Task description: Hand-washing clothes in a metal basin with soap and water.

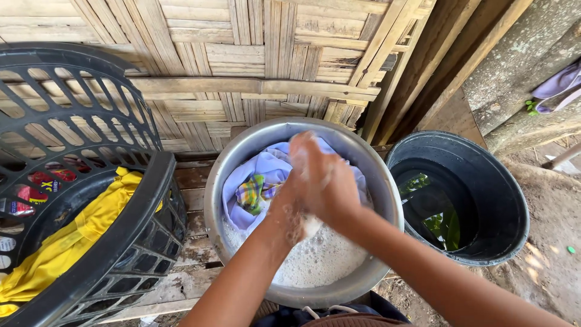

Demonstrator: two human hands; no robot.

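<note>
- Two hands meet over the middle of a metal basin (387, 200) half full of soapy water; the right hand (324, 181) lies on top, fingers curled shut around a fold of the pale lilac cloth (257, 169), suds clinging to its back
- The left hand (287, 215) sits under and against the right, mostly hidden by it and by foam, so whether its fingers are closed on the cloth I cannot tell
- The lilac cloth lies bunched along the basin's far and left wall, partly out of the water, with a green and yellow checked patch (251, 192) showing in its folds
- Both forearms come in from the bottom edge of the view and converge at the wrists, the right crossing over from the lower right, the left rising from below centre
- To scrub well here, I judge it best to keep the fold short between the two hands, rub cloth on cloth and not skin on cloth, and dip back into the suds often
- A black plastic laundry basket (130, 212) with a yellow garment (72, 242) stands just beside the basin's left rim; a dark bucket (514, 206) of water stands at its right, nearly touching
- All of it rests on wooden planks (193, 181) before a woven bamboo wall (242, 60)
</note>
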